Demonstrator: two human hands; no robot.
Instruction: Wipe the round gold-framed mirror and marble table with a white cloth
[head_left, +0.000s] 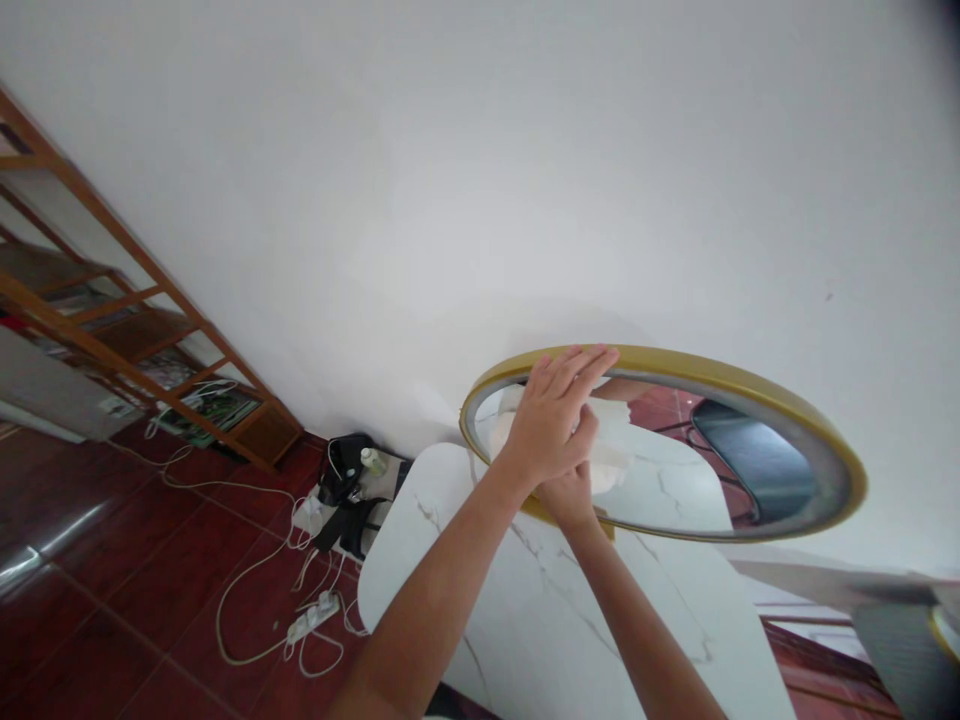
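Mirror [664, 455] on table [420, 510]

Wall [375, 200]: standing behind; whether it is propping the mirror, cannot tell
Table: bearing the mirror, its flat top presumably giving the foot [606, 525] a level seat
Mirror: tilting, sitting under the hands, extending rightward beyond them
Left hand [553, 425]: laying nearly straight fingers up to the rim [660, 360], probably for steadying
Right hand [568, 490]: reaching in below the left, partly covered; what it is holding, cannot tell
White patch [613, 412]: showing beside the fingers, cloth or reflection unclear

Wdn shelf [139, 332] by wht wall [360, 200], pwr strip [313, 617] w/ cords [219, 610] on red flr [105, 580]
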